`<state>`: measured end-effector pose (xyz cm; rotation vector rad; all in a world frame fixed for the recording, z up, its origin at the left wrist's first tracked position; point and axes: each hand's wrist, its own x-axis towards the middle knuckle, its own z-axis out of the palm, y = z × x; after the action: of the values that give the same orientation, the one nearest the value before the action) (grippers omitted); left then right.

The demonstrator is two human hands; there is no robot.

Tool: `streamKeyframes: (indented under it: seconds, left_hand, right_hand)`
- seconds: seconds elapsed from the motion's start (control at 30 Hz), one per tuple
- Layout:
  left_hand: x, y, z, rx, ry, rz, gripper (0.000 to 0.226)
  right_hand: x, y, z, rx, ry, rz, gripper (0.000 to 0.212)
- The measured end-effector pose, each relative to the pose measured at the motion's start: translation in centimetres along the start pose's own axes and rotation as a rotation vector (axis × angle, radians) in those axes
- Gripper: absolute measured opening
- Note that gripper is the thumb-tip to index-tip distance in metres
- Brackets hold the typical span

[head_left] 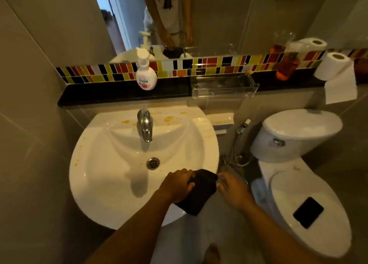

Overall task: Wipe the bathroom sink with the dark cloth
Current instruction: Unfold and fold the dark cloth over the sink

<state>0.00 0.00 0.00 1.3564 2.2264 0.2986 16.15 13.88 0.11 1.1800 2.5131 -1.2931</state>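
Note:
A white round sink fills the middle, with a chrome tap at its back and a metal drain in the bowl. Orange stains mark the back ledge beside the tap and the left rim. A dark folded cloth hangs over the sink's front right rim. My left hand grips the cloth's left side. My right hand is just right of the cloth, fingers spread, its fingertips at the cloth's edge.
A white toilet stands to the right with a black phone on its closed lid. A soap pump bottle, a clear tray and a paper roll sit on the dark shelf. A spray hose hangs between sink and toilet.

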Motion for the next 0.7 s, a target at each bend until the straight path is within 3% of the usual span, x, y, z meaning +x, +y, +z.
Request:
streamKeyframes:
  seconds: [0.2, 0.57, 0.7]
  left_hand:
    - [2.3, 0.2, 1.9, -0.062, 0.001, -0.035, 0.042]
    - [4.1, 0.1, 3.4, -0.075, 0.006, -0.019, 0.041]
    - [4.2, 0.3, 2.8, 0.013, 0.040, 0.014, 0.030]
  right_hand:
    - [1.7, 2.0, 2.2, 0.115, -0.098, 0.155, 0.044]
    - [3.3, 3.1, 4.4, 0.341, 0.008, 0.233, 0.022]
    - [2.8, 3.1, 3.9, 0.332, 0.000, 0.201, 0.016]
